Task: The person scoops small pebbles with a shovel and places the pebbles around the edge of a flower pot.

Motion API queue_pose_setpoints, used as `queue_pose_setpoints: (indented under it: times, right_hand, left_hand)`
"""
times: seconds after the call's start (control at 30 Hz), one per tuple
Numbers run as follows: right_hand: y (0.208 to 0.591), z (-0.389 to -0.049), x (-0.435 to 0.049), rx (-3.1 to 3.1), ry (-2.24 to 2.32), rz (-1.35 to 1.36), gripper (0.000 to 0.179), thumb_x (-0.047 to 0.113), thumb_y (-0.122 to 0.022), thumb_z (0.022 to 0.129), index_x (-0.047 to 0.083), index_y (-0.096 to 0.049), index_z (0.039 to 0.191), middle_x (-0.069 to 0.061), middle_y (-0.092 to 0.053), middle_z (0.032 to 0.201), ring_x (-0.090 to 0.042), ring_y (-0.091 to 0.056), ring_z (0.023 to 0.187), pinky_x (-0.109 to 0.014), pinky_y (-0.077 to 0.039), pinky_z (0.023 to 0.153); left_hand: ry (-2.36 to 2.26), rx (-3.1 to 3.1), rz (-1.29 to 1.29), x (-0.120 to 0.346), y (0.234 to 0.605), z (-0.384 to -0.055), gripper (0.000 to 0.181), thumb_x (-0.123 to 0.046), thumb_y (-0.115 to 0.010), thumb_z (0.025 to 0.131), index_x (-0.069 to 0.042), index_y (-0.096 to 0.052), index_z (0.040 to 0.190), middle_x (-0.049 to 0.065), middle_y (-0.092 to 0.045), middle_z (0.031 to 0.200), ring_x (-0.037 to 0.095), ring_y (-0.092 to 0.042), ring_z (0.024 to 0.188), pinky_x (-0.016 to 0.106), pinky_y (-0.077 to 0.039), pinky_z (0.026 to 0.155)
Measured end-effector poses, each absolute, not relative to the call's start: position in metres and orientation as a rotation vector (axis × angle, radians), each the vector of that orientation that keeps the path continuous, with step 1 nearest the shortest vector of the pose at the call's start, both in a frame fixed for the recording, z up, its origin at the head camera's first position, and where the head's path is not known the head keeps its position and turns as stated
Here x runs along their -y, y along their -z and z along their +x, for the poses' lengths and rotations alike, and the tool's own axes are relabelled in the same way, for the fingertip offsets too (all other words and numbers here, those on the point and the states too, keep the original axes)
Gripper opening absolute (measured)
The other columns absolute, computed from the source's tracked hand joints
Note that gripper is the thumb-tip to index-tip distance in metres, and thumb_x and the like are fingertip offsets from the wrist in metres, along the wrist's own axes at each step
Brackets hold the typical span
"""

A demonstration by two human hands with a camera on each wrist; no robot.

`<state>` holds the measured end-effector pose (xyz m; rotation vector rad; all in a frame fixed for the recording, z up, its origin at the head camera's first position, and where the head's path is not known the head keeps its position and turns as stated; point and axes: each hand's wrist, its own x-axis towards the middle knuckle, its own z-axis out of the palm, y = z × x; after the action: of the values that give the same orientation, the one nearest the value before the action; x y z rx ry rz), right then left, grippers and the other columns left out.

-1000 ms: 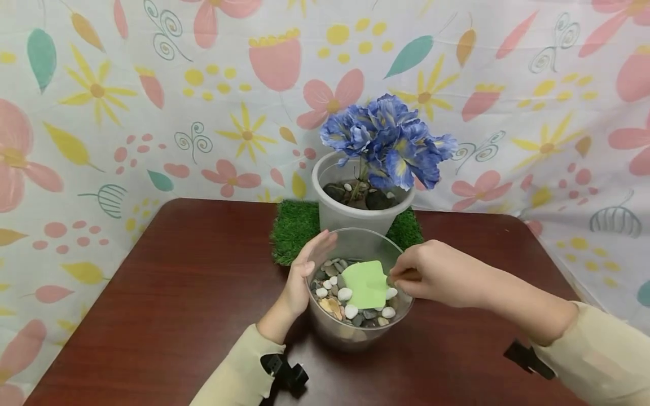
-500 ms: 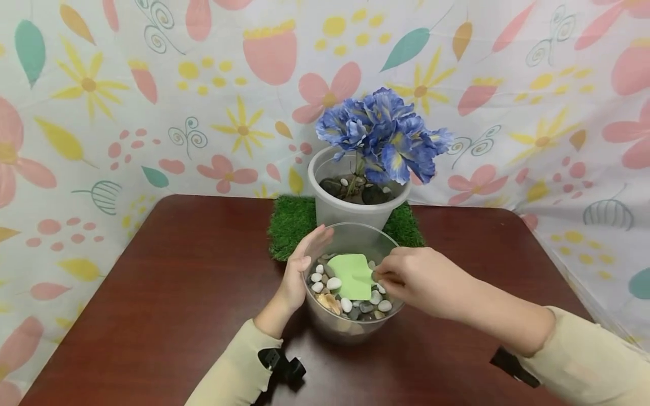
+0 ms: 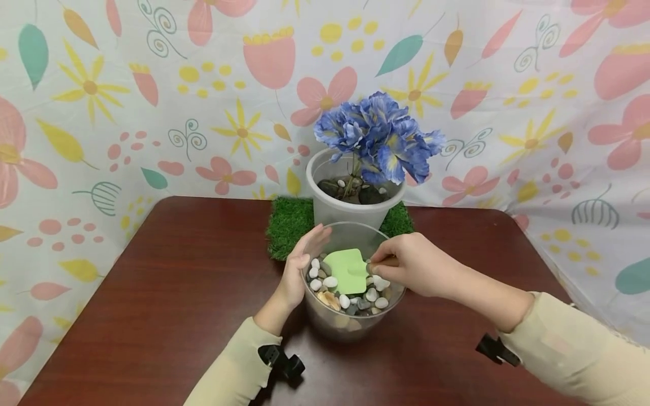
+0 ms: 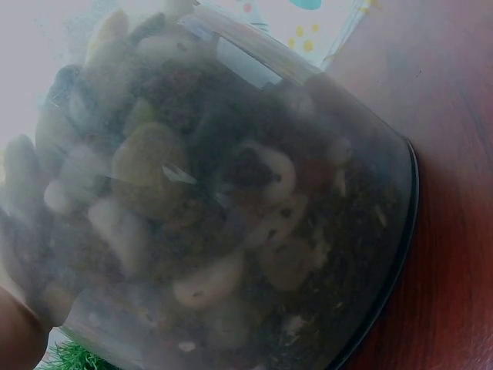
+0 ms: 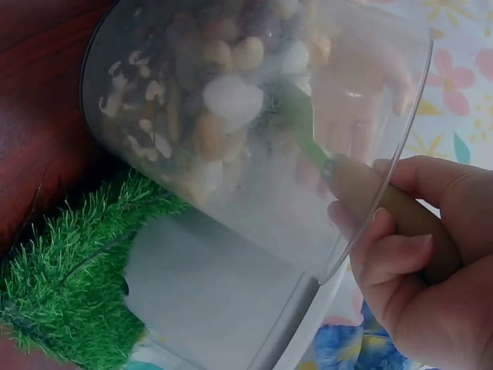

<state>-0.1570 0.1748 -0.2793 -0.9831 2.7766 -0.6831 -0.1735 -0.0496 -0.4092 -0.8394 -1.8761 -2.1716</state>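
Observation:
In the head view, a clear tub [image 3: 335, 327] holds white, grey and tan pebbles [image 3: 373, 294]. My right hand [image 3: 418, 265] reaches over its right rim and grips a small hand trowel. The trowel's light green blade [image 3: 345, 272] lies on the pebbles toward the left side. Seen from the right wrist, my fingers curl round the wooden handle [image 5: 362, 189], right at the rim. My left hand [image 3: 295, 273] rests along the tub's left wall with its fingers extended. In the left wrist view, pebbles and dark soil-like matter show through the tub's wall [image 4: 370, 231].
Behind the tub stands a white flowerpot [image 3: 350, 213] with blue flowers [image 3: 383, 138] and stones inside. It sits on a green artificial grass mat [image 3: 290, 225]. A flower-printed cloth [image 3: 167, 113] hangs behind the dark red wooden table [image 3: 203, 282].
My right hand and the trowel have moved leftward over the pebbles, the blade closer to the tub's left wall. My left hand keeps its place on the tub.

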Motion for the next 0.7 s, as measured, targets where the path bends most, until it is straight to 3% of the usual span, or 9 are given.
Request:
queue_pose_setpoints:
  times: [0.4,0.63,0.7]
  right_hand:
    - [0.279,-0.161,-0.177,-2.728,0.779,-0.764,0.013,0.023,-0.068,0.083,0.016,-0.077,0.090,0.007,-0.072,0.079,-0.007,-0.052,0.057,-0.023,-0.042,0.049]
    - [0.284,-0.147,-0.167,-2.765,0.785,-0.778,0.014,0.023,-0.065,0.086,0.014,-0.075,0.090,0.007,-0.072,0.083,-0.001,-0.060,0.069,-0.021,-0.049,0.059]
    - [0.285,-0.143,-0.164,-2.801,0.719,-0.844,0.010,0.019,-0.064,0.086,0.014,-0.073,0.086,0.010,-0.068,0.075,0.002,-0.056,0.064,-0.018,-0.046,0.057]
  left_hand:
    - [2.172,1.865,-0.858,0.048,0.410,-0.175,0.067,-0.018,-0.023,0.083,0.012,-0.023,0.143,0.036,-0.034,0.141,0.051,-0.034,0.131,0.061,-0.028,0.108]
    - [2.162,1.849,-0.851,0.050,0.410,-0.175,0.067,-0.018,-0.023,0.083,0.013,-0.023,0.143,0.037,-0.035,0.141,0.051,-0.035,0.130,0.059,-0.029,0.109]
    - [2.160,1.846,-0.853,0.050,0.411,-0.175,0.067,-0.018,-0.023,0.084,0.013,-0.023,0.143,0.037,-0.035,0.141,0.051,-0.034,0.131,0.059,-0.029,0.109]
